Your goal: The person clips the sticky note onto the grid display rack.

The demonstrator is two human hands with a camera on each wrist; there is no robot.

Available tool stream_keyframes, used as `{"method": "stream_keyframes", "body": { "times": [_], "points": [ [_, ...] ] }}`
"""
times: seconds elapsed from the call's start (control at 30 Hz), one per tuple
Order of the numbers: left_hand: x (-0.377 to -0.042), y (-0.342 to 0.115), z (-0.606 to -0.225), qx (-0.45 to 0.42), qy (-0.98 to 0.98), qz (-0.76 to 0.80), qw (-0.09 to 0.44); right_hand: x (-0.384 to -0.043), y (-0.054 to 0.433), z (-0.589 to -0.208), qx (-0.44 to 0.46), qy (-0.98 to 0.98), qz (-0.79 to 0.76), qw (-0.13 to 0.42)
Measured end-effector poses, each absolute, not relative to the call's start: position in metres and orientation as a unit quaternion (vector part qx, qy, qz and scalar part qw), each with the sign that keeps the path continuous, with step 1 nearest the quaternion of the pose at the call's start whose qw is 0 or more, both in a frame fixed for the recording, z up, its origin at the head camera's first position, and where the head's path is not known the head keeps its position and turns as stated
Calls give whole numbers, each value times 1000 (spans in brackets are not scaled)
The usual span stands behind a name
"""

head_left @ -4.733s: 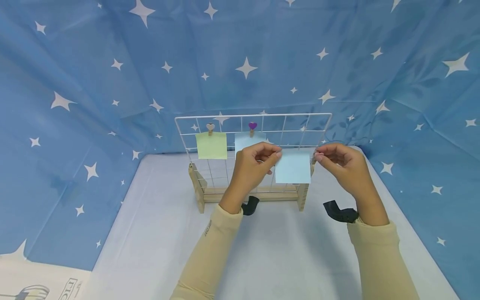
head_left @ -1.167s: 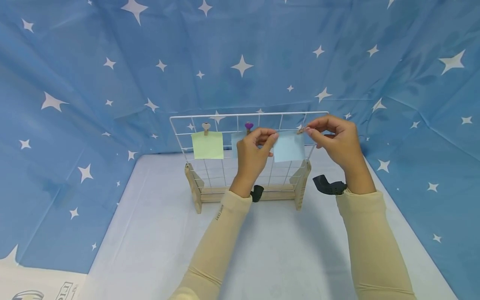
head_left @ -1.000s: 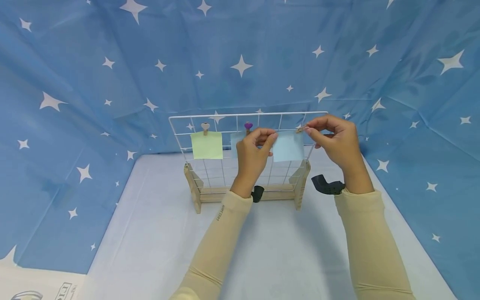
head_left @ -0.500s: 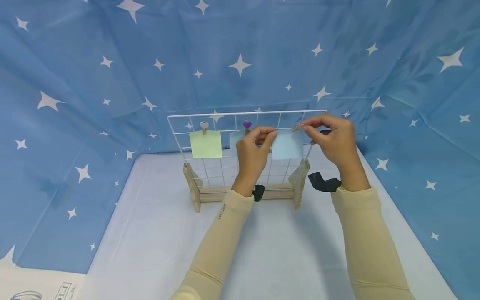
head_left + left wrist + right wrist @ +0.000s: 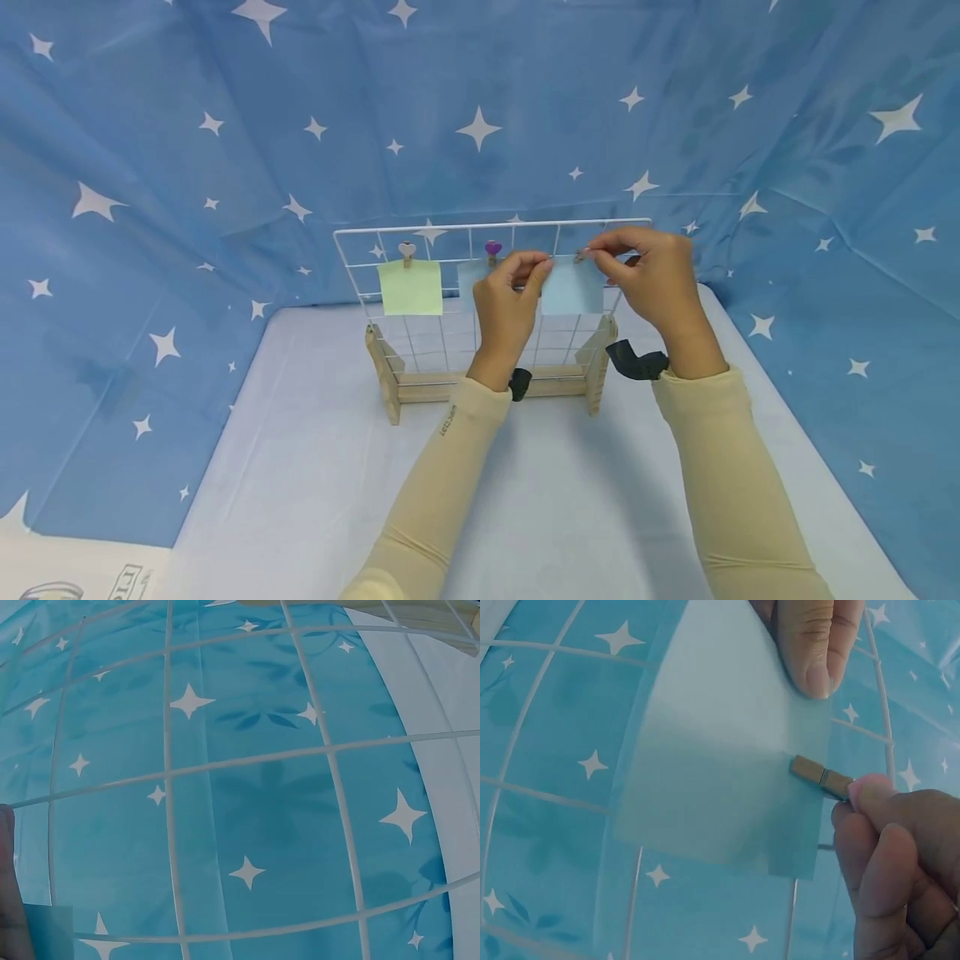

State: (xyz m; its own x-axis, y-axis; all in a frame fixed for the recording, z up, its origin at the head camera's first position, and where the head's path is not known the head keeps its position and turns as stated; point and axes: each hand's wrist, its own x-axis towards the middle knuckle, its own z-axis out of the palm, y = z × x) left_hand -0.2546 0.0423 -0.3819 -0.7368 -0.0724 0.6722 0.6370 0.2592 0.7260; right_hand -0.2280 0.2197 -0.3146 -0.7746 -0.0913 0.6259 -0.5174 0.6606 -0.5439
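Observation:
With thumb and fingers my left hand [image 5: 510,300] pinches the upper left corner of a light blue square of paper [image 5: 572,287], held against the right part of a white wire grid [image 5: 556,333]. My right hand [image 5: 648,275] pinches a small wooden clothespin [image 5: 821,777] by its pink end. The clothespin's wooden tip overlaps the paper's top edge. Further left, a green paper square [image 5: 411,289] hangs from a clothespin with a white heart [image 5: 407,249]. A second blue paper [image 5: 467,283], partly hidden behind my left hand, hangs below a purple heart clothespin [image 5: 492,248].
The grid stands in a wooden base [image 5: 487,387] on a white-covered table [image 5: 315,467]. Blue cloth with white stars [image 5: 375,183] rises behind and at both sides. A printed cream cloth [image 5: 82,571] lies at the lower left.
Both hands have risen, bringing the blue paper up against the grid. The right hand has shifted left with the clothespin, from beside the paper to its top edge.

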Motion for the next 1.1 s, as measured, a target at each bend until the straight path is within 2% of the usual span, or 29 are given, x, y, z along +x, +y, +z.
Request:
{"method": "stream_keyframes", "body": {
  "times": [0.2,0.7,1.1],
  "points": [
    [-254,43,-383,-192,-734,-568,319,-225,214,-309,165,-885,339,273],
    [-253,43,-383,-190,-736,-560,330,-223,204,-307,163,-891,317,282],
    [-250,39,-384,-185,-754,-539,326,-226,203,-320,169,-868,318,342]
  ]
}}
